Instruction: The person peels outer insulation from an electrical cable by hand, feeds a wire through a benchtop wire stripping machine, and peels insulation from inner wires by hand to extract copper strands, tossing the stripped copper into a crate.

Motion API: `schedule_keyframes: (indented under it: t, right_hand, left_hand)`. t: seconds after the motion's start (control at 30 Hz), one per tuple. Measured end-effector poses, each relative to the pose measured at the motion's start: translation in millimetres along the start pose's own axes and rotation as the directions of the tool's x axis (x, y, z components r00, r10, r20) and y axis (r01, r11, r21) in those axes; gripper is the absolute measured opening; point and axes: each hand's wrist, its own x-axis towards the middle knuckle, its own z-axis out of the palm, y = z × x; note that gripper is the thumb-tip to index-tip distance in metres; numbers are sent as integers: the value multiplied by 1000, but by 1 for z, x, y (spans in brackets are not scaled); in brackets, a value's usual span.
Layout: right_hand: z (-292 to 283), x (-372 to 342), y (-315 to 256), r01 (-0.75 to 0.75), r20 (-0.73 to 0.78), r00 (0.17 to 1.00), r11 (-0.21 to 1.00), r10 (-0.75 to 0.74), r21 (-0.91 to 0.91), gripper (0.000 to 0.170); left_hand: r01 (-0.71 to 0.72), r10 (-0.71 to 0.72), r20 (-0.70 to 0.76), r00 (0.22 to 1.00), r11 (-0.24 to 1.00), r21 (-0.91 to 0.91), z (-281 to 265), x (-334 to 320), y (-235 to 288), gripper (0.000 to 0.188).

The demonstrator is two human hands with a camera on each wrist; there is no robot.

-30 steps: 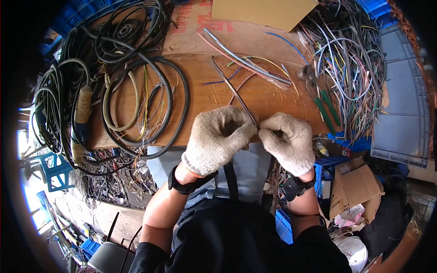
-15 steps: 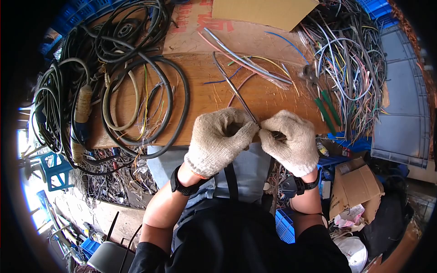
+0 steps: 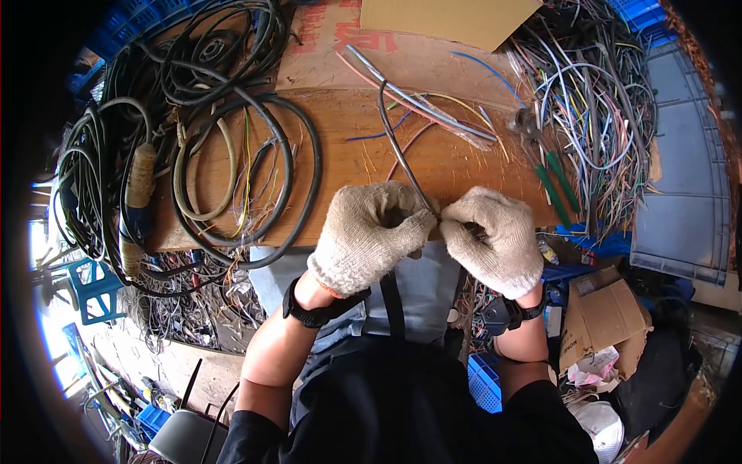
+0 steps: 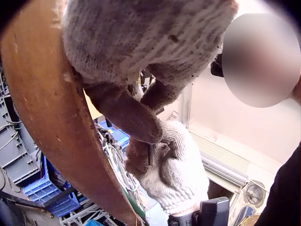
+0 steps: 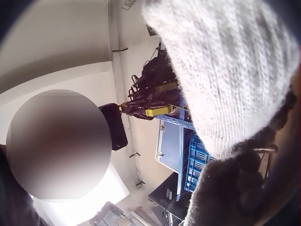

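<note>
Both hands wear off-white knit work gloves and meet at the table's front edge in the head view. My left hand (image 3: pixel 372 232) pinches a thin dark cable (image 3: pixel 399 147) between thumb and fingers. From there the cable runs away over the table, its far end curving among loose wires. The right hand (image 3: pixel 495 238) pinches at the cable's near end, fingertips right beside the left ones. In the left wrist view a short dark stub (image 4: pixel 150 154) shows between the two gloves. The right glove (image 5: pixel 230 70) fills much of the right wrist view, hiding the pinched end.
Loose coloured wires (image 3: pixel 433 116) lie on the wooden table (image 3: pixel 348 166). Green-handled pliers (image 3: pixel 545 166) rest to the right, by a large heap of wires (image 3: pixel 599 131). Coils of black cable (image 3: pixel 313 166) cover the left side. A cardboard box (image 3: pixel 607 321) stands below right.
The cable's far end has swung to the right and slightly farther away. Both hands stay pinched together at nearly the same spot, with the right shifted slightly to the right.
</note>
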Motion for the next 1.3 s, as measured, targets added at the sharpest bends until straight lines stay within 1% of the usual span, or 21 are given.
schedule_keyframes:
  t: [0.03, 0.1, 0.23, 0.3, 0.33, 0.4, 0.43, 0.5, 0.6, 0.63, 0.7, 0.93, 1.03, 1.1, 1.13, 1.2, 1.23, 1.3]
  right_hand:
    - [-1, 0, -1, 0, 0, 1000, 1000, 0, 0, 11]
    - [-3, 1, -2, -82, 54, 995, 996, 80, 36, 9]
    - [-5, 3, 2, -76, 91, 994, 994, 69, 78, 8]
    - [-5, 2, 2, -149, 124, 984, 976, 130, 161, 8]
    - [-6, 3, 1, -151, 125, 983, 975, 131, 161, 8]
    - [-8, 4, -2, -234, 177, 964, 954, 201, 188, 9]
    - [-8, 4, -1, -234, 177, 963, 954, 202, 189, 9]
    - [-6, 4, 1, -176, 163, 975, 969, 148, 173, 9]
    - [-5, 3, 3, -145, 150, 982, 974, 119, 174, 10]
    - [-5, 3, 2, -145, 150, 981, 974, 119, 174, 10]
    - [-6, 4, 0, -173, 162, 976, 968, 145, 179, 10]
    - [-4, 2, 2, -168, 145, 979, 967, 141, 193, 9]
    - [-4, 1, 1, -197, 146, 975, 959, 169, 205, 9]
    - [0, 0, 3, -171, 11, 985, 955, 174, 241, 8]
    - [-1, 1, 2, -172, 11, 985, 955, 174, 241, 8]
    - [-3, 8, -2, -24, -90, 995, 997, 30, 68, 9]
    - [-2, 11, -2, 27, -91, 996, 998, -22, 58, 12]
    - [-1, 12, -3, 20, -77, 997, 999, -17, 42, 12]
  left_hand:
    - [0, 0, 0, 1000, 1000, 0, -1, 0, 0, 17]
    - [5, -5, 23, 1000, 999, -39, -2, 1, 1, 17]
    - [13, -12, 23, 1000, 998, -61, -3, 1, 0, 18]
    - [23, -21, 40, 999, 998, -58, -5, 1, 1, 18]
    - [24, -22, 40, 999, 998, -59, -5, 1, 1, 18]
    - [10, -6, 36, 999, 994, -112, -4, 0, 2, 17]
    - [11, -7, 37, 999, 994, -112, -5, 0, 3, 17]
    - [23, -17, 50, 999, 993, -116, -6, -1, 3, 16]
    - [23, -16, 54, 998, 989, -144, -7, 0, 1, 16]
    - [24, -16, 54, 998, 989, -145, -6, 0, 2, 16]
    - [-7, 12, 34, 999, 990, -144, -5, 0, 3, 10]
    - [5, 4, 52, 999, 987, -163, -6, 0, 5, 11]
    - [-1, 3, 21, 1000, 993, -114, -3, 0, 4, 11]
    - [-24, 23, -4, 1000, 996, -84, -1, -1, -1, 16]
    - [-24, 24, -4, 1000, 996, -85, 1, -1, -1, 16]
    - [-33, 35, -41, 999, 998, 49, 5, -2, -2, 16]
    - [-33, 35, -40, 999, 998, 49, 6, -2, -3, 16]
    - [-27, 35, -64, 997, 992, 121, 7, -2, -5, 16]
